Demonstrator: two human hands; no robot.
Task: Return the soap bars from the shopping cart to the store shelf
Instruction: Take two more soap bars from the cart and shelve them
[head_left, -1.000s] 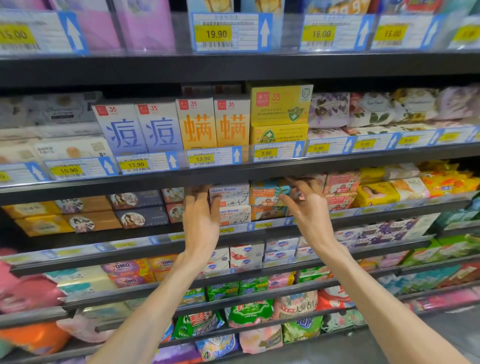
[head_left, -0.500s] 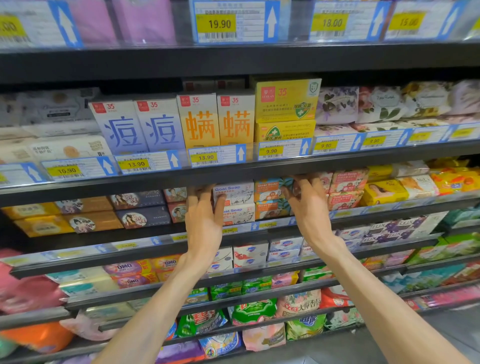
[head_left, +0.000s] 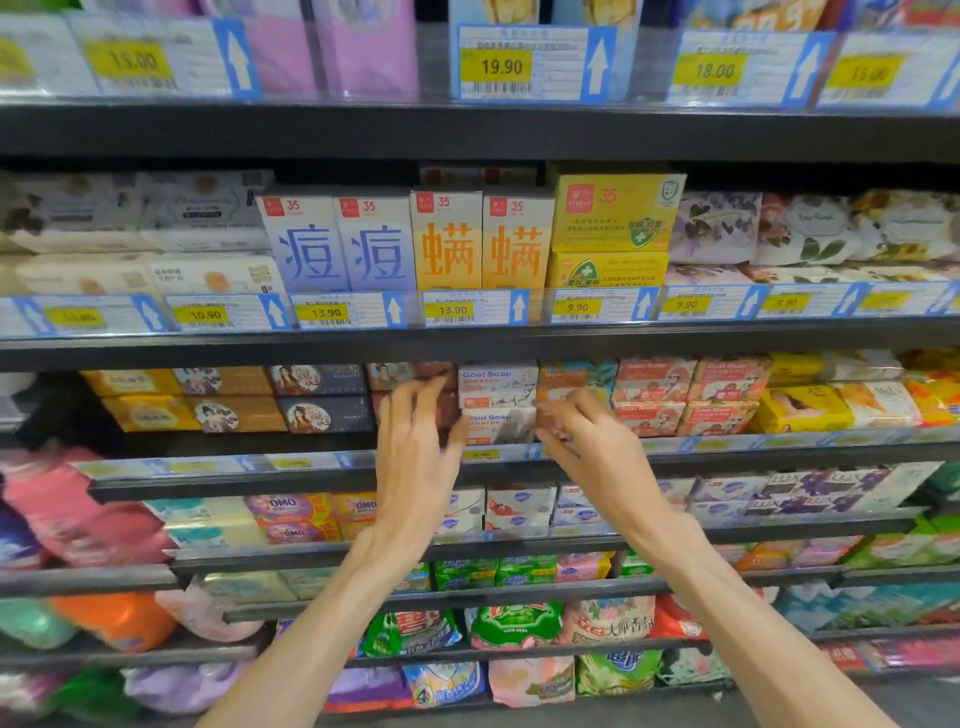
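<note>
Both bare hands reach up to the dark metal store shelf (head_left: 311, 480), the left hand (head_left: 415, 457) loose and spread with nothing in it, its fingertips (head_left: 415, 389) blurred against brown soap boxes (head_left: 441, 371). Between the two hands sit two stacked white cardboard "Goat Soap" bars (head_left: 498, 387), already on the shelf. The right hand (head_left: 597, 447) has its fingers curled at the orange soap boxes (head_left: 563, 379) just right of that stack; whether it grips one I cannot tell.
</note>
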